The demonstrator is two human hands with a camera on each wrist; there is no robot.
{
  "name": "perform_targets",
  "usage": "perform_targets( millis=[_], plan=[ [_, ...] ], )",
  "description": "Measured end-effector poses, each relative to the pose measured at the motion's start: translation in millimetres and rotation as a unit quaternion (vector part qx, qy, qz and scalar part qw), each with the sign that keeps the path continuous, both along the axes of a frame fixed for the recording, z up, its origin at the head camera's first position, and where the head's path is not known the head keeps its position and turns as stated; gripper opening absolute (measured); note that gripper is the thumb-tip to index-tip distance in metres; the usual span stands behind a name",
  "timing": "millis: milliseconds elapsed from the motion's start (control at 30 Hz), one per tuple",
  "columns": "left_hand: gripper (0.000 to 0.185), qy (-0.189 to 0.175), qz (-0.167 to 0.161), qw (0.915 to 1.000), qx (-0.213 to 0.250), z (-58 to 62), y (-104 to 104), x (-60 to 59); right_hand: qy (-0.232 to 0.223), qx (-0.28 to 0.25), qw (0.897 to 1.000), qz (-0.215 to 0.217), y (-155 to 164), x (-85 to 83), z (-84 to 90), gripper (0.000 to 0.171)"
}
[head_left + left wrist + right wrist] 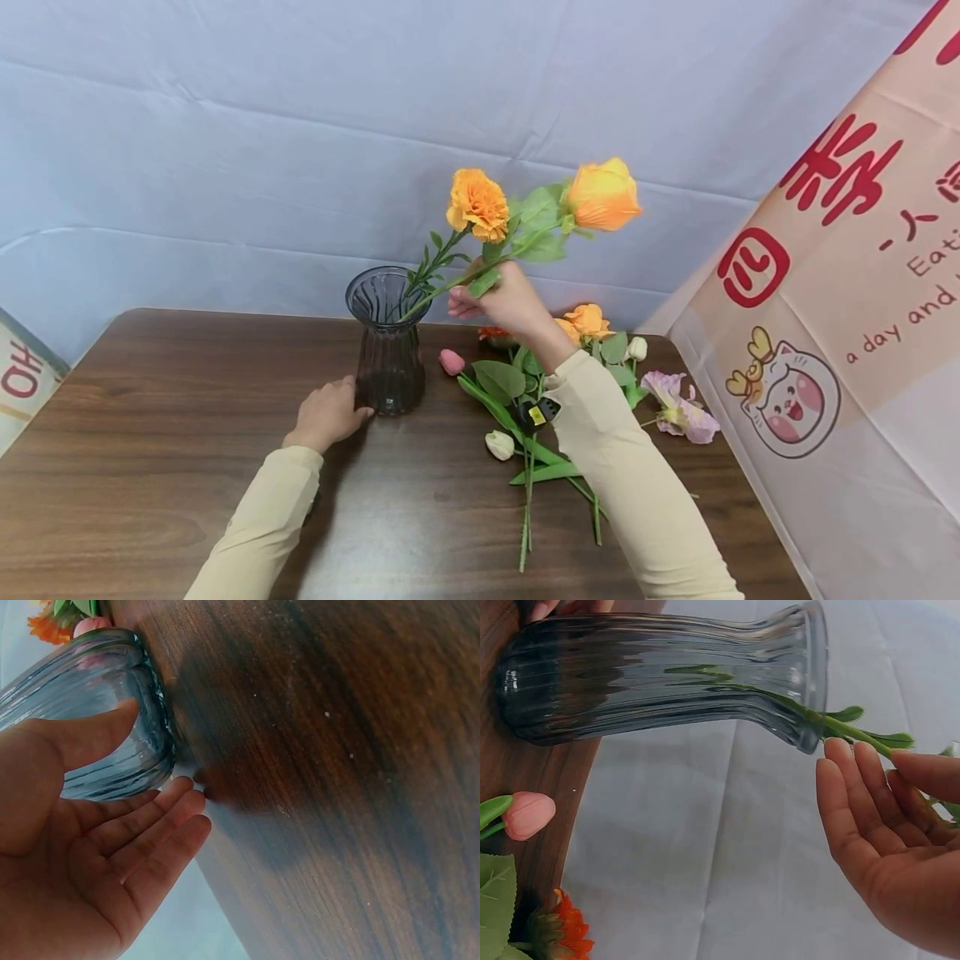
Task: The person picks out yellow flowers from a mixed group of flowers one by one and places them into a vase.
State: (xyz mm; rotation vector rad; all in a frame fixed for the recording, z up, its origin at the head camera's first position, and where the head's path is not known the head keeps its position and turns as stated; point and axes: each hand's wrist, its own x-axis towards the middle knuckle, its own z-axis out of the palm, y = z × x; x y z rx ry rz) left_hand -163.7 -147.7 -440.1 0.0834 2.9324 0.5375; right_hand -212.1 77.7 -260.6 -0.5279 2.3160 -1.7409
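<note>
The right hand [504, 302] is raised above the desk [150, 433], its thumb and fingertips pinching the green stem of an orange rose [602, 195]. The stem slants down to the left, and its lower end is already inside the mouth of the vase [387, 342]. The right wrist view shows the stem passing over the glass rim and running down inside the ribbed wall, with the fingers [855, 802] nearly straight beside it. An orange carnation [477, 202] stands in the vase too, its bloom just left of the rose.

The left hand [327, 414] rests on the desk at the vase's near left side, held wide with relaxed fingers; the thumb [90, 735] lies against the lower glass wall and the fingertips touch near the base.

The vase, dark smoky glass, stands upright around the middle of the desk, toward its far edge.

To its right, under the right forearm, loose flowers lie in a pile [540, 400]: a pink tulip bud [452, 361], white buds, another orange bloom, a lilac flower [678, 404] and green leaves and stems.
</note>
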Motion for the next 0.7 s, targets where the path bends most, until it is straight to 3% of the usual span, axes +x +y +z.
perform_targets(
  millis=[333, 700],
  plan=[
    [0.060, 0.003, 0.002, 1.0000, 0.001, -1.0, 0, -0.2, -0.009, 0.009, 1.000, 0.014, -8, -2.4, -10.4, 0.010],
    [0.058, 0.010, 0.000, 0.9999, -0.001, -0.7, 2, 1.3, -0.038, 0.064, 0.997, 0.032, -12, -4.0, -17.7, 0.013]
  ],
)
